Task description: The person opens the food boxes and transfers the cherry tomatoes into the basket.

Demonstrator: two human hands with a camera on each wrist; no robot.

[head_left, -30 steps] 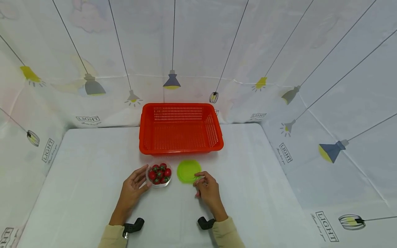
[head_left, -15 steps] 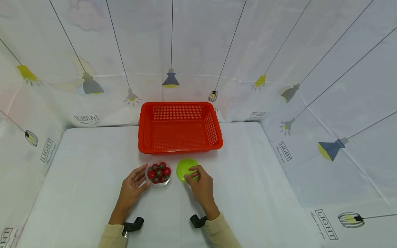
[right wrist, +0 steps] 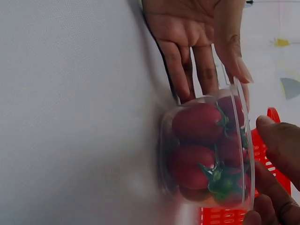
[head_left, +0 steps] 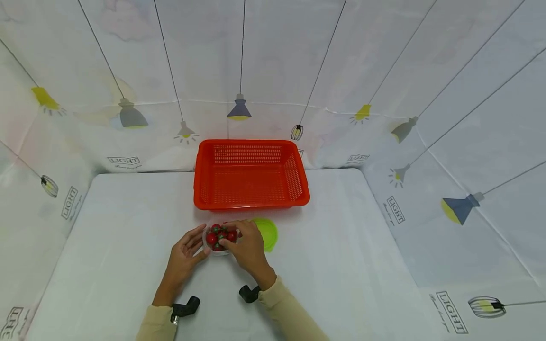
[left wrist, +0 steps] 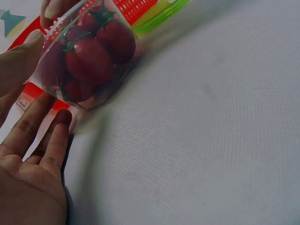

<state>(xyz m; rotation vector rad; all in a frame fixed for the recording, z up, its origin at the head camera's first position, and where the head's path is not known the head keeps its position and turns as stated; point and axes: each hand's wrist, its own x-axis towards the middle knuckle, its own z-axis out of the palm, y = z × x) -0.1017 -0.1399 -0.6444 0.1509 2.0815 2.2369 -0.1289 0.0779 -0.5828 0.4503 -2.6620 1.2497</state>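
Observation:
A small clear plastic tub full of cherry tomatoes with green stems stands on the white table. My left hand cups its left side, thumb at the rim and fingers along the wall. Over the right part of the tub is my right hand, palm down and fingers loosely bent. In the right wrist view its thumb and fingers are just above the rim, with nothing between them. A round lime-green lid lies right of the tub, partly hidden behind the right hand.
A red perforated plastic basket stands behind the tub, against the back wall. White sheeting printed with lamps closes off the back and sides of the white table.
My right hand has moved left from the green lid to above the tub of tomatoes. The left hand has stayed at the tub, and the lid remains on the table.

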